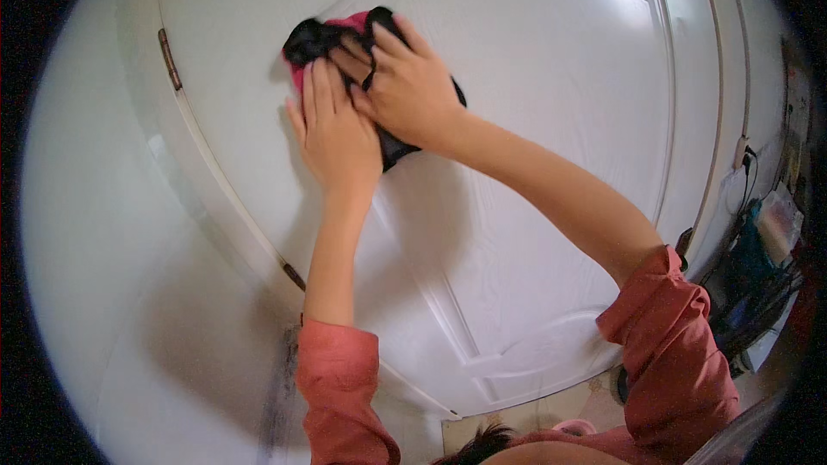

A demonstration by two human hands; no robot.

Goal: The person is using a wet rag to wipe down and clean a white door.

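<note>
A black and pink cloth [398, 151] lies bunched against the upper part of a white door [534, 120]. Its exact kind is hard to make out under my hands. My left hand [338, 133] rests on its left side, fingers stretched out and lying flat. On the upper right part is my right hand [413, 90], its fingers bent over the bunched fabric and partly blurred. A thin black strip of the cloth shows by the right fingers. Much of the middle of the cloth is hidden.
Dark hinges [170, 60] run down the door's left edge, beside a pale wall [95, 232]. Raised moulding borders the door panels. Right of the frame are a plug with a cord [748, 153] and piled bags [758, 241]. A tiled floor shows below.
</note>
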